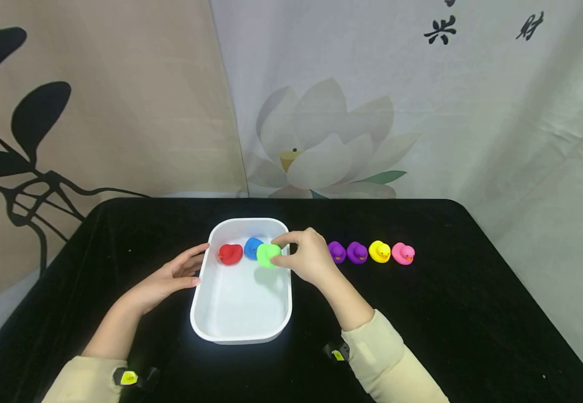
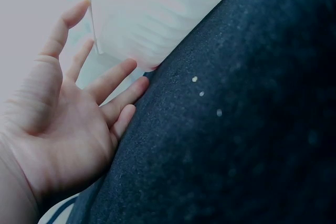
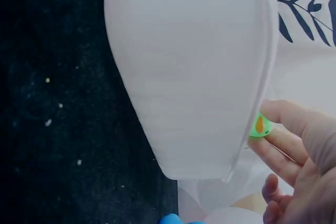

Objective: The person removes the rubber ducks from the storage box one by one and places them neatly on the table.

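A green rubber duck (image 1: pixel 268 254) is pinched between the thumb and fingers of my right hand (image 1: pixel 311 256), above the right side of a white tray (image 1: pixel 241 340). Just its orange bill and part of its green body (image 3: pixel 261 125) show past the tray wall in the right wrist view. Inside the tray are a red rubber duck (image 1: pixel 231 254) and a blue rubber duck (image 1: pixel 252 247), partly covered by the green one. My left hand (image 1: pixel 172 275) has its fingers spread, fingertips at the tray's left rim; the left wrist view shows the palm (image 2: pixel 73 129) holding nothing.
Right of the tray, two purple ducks (image 1: pixel 357 253), a yellow duck (image 1: pixel 379 252) and a pink duck (image 1: pixel 403 253) stand in a row on the black tablecloth (image 1: pixel 447 324). Behind the table hangs a printed curtain (image 1: pixel 472 140). A blue thing (image 3: pixel 176 219) shows at the right wrist view's lower edge.
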`<action>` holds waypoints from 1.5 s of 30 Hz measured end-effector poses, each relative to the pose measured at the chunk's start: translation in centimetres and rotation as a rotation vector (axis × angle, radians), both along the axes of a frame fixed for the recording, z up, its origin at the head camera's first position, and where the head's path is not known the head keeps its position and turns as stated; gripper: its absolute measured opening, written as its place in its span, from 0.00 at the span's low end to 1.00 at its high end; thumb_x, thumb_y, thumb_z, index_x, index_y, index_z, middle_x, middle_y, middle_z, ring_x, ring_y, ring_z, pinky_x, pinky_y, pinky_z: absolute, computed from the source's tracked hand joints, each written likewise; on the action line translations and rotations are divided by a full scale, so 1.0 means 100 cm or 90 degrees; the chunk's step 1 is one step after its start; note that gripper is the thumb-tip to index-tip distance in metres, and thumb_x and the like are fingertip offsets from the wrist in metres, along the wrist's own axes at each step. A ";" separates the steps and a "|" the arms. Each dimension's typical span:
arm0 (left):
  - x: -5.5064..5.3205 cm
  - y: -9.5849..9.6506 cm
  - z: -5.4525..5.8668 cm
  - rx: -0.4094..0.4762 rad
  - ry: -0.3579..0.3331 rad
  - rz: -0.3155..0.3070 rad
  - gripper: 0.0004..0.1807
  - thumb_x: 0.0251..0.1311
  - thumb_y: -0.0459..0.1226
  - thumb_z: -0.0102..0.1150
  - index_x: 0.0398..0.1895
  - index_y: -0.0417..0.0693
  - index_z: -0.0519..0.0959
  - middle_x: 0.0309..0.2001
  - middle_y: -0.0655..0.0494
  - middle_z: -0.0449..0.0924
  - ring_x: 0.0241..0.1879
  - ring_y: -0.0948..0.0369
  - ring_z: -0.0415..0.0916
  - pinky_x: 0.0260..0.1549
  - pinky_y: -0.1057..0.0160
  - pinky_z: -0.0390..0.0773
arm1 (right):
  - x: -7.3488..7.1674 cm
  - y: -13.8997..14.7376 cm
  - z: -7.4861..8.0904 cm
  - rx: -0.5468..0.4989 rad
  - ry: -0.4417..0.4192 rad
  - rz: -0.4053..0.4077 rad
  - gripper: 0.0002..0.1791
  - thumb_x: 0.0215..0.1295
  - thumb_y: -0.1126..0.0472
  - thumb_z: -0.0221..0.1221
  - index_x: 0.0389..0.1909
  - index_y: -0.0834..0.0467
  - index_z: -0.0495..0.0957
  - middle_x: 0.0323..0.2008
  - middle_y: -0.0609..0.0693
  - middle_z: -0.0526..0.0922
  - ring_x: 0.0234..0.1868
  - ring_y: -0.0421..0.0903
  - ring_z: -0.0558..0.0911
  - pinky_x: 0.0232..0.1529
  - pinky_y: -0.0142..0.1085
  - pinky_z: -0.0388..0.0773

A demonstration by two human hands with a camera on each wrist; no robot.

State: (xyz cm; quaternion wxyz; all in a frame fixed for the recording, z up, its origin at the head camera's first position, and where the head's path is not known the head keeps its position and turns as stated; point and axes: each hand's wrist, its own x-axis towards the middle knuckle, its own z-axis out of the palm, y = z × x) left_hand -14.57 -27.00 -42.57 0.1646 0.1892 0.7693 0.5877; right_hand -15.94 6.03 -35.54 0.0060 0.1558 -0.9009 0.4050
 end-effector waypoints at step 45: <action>0.000 0.000 -0.001 -0.001 0.002 0.001 0.40 0.61 0.36 0.58 0.74 0.52 0.52 0.71 0.40 0.54 0.66 0.38 0.55 0.53 0.43 0.71 | 0.007 0.097 0.029 -0.063 0.226 -0.175 0.16 0.48 0.63 0.73 0.40 0.60 0.86 0.34 0.51 0.84 0.40 0.50 0.71 0.43 0.45 0.63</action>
